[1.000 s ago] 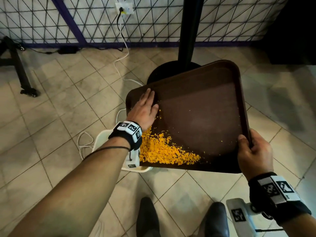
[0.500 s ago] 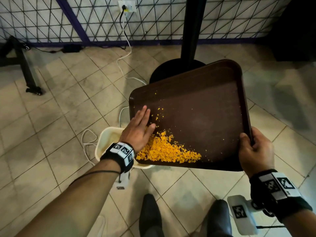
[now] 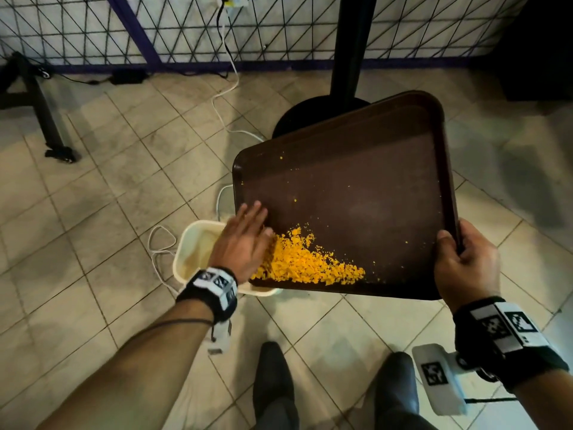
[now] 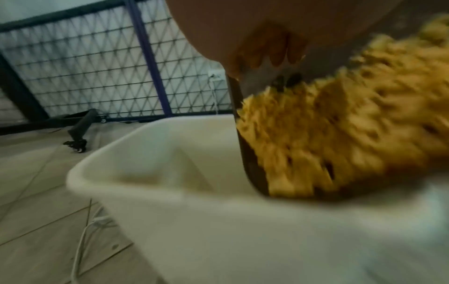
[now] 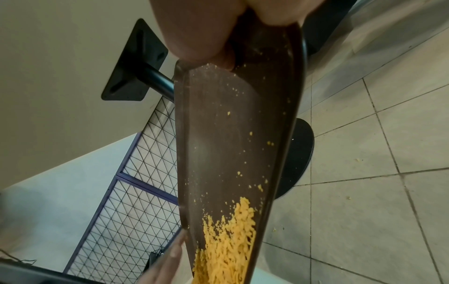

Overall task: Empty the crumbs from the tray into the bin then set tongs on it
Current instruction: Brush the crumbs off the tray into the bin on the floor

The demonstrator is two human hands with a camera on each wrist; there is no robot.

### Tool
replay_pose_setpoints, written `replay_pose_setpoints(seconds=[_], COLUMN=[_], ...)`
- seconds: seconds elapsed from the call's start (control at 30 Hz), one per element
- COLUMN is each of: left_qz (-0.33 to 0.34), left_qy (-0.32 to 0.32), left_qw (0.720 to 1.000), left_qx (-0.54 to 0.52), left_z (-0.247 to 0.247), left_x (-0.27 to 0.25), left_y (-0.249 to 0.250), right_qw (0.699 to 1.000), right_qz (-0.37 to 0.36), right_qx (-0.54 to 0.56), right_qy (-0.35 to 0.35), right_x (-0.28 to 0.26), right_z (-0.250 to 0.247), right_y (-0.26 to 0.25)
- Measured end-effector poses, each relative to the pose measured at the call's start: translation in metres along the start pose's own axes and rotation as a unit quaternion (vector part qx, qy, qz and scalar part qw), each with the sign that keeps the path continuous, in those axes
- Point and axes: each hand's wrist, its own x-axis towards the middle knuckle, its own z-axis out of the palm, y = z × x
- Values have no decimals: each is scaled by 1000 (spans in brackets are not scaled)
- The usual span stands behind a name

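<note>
A dark brown tray is held tilted over the floor, its near left corner above a cream bin. My right hand grips the tray's right rim, thumb on top. My left hand lies flat with straight fingers on the tray's left side, against a heap of orange crumbs piled in the low corner. In the left wrist view the crumbs sit blurred at the tray edge, right over the bin. The right wrist view looks down the tray to the crumbs. No tongs are in view.
A black table post and its round base stand behind the tray. White cables run over the tiled floor to the bin's left. A black wheeled leg stands far left, a wire mesh fence at the back. My shoes are below.
My left hand has slid down the tray's left side toward me, sweeping the crumbs into the low corner. More of the bin shows beside the tray. The right hand keeps its grip.
</note>
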Motion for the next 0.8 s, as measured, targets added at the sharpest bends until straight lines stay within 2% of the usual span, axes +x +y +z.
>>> replay_pose_setpoints(seconds=[0.07, 0.1, 0.2, 0.3, 0.53, 0.7, 0.8], left_qz=[-34, -47, -60, -72, -38, -67, -57], left_qy=[34, 27, -42, -81, -127, 5, 27], left_qw=[998, 998, 997, 994, 991, 996, 995], left_qx=[-33, -32, 11, 16, 11, -66, -74], left_z=[-17, -23, -23, -2, 38, 15, 4], left_x=[25, 38, 57, 38, -30, -8, 14], left_y=[-5, -7, -13, -16, -25, -22, -9], right_qw=[1000, 1000, 1000, 999, 1000, 1000, 1000], right_qz=[-9, -12, -24, -30, -7, -14, -21], right_qx=[4, 6, 8, 10, 6, -7, -11], right_qy=[-1, -2, -1, 4, 7, 14, 15], right_x=[-1, -1, -1, -2, -2, -3, -3], right_z=[1, 1, 2, 2, 4, 4, 4], right_y=[-1, -1, 1, 2, -1, -6, -6])
